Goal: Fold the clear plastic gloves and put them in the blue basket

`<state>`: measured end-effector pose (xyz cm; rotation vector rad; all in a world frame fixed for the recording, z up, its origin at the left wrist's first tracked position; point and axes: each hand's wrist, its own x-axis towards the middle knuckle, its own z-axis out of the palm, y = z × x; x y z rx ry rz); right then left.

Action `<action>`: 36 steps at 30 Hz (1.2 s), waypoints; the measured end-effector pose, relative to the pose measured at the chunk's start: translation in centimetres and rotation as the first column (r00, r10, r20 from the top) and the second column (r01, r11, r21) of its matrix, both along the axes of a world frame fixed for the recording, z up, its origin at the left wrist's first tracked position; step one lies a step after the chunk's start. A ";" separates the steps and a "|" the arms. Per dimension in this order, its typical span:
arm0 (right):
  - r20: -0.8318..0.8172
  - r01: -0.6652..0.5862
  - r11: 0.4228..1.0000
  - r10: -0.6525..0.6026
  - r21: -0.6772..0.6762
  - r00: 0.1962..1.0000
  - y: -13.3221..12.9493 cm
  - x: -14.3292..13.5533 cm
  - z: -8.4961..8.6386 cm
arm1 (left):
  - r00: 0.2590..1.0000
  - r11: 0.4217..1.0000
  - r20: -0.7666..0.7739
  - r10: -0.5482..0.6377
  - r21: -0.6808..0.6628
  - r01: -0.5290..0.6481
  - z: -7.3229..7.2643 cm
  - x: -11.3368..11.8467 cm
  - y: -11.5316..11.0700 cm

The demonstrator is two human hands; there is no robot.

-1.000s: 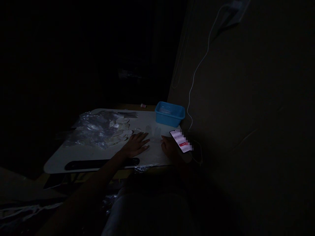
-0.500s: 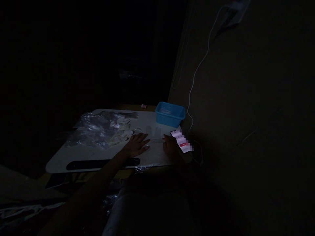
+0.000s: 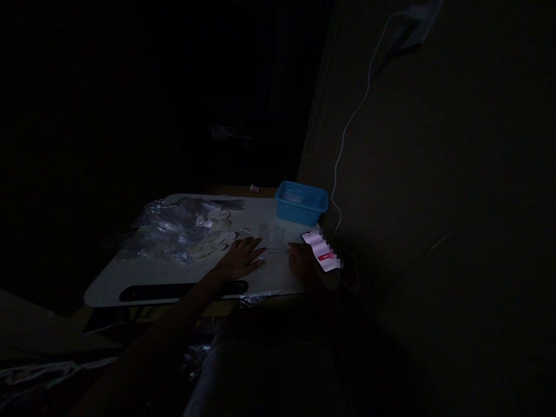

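In near darkness, my left hand (image 3: 241, 259) lies open and flat on the white tabletop (image 3: 143, 275), holding nothing, fingertips at a small clear plastic piece (image 3: 273, 238) in front of the blue tub (image 3: 301, 202). My right hand (image 3: 303, 262) rests beside the lit phone (image 3: 322, 251); its grip I cannot tell. In my judgement, pinning the piece flat with both hands steadies it best.
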<state>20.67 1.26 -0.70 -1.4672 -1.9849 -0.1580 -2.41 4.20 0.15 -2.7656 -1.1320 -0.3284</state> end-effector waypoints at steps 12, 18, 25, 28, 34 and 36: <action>0.038 0.053 0.998 -0.054 0.023 0.998 -0.3 0.1 0.6 | 1.000 1.000 -0.010 0.006 -0.002 -0.006 0.2 0.0 -0.2; 0.048 0.069 0.998 -0.068 -0.005 0.997 -0.4 0.1 0.5 | 1.000 1.000 -0.001 0.002 0.004 -0.002 0.1 0.0 -0.1; 0.075 -0.047 0.998 0.050 -0.034 0.996 -0.3 -0.2 0.7 | 1.000 1.000 -0.002 0.000 0.003 0.000 0.1 0.0 -0.1; 0.073 -0.002 0.998 0.006 -0.063 0.997 -0.1 -0.3 0.7 | 1.000 1.000 -0.006 0.003 0.004 -0.003 0.0 0.0 -0.1; 0.040 -0.023 0.999 0.024 -0.040 0.999 -0.1 -0.2 0.4 | 1.000 1.000 0.010 0.006 -0.007 -0.006 0.0 0.0 -0.1; 0.055 -0.050 0.997 0.053 -0.053 0.997 -0.1 -0.2 0.4 | 1.000 1.000 0.013 0.005 -0.007 -0.005 0.0 0.0 -0.1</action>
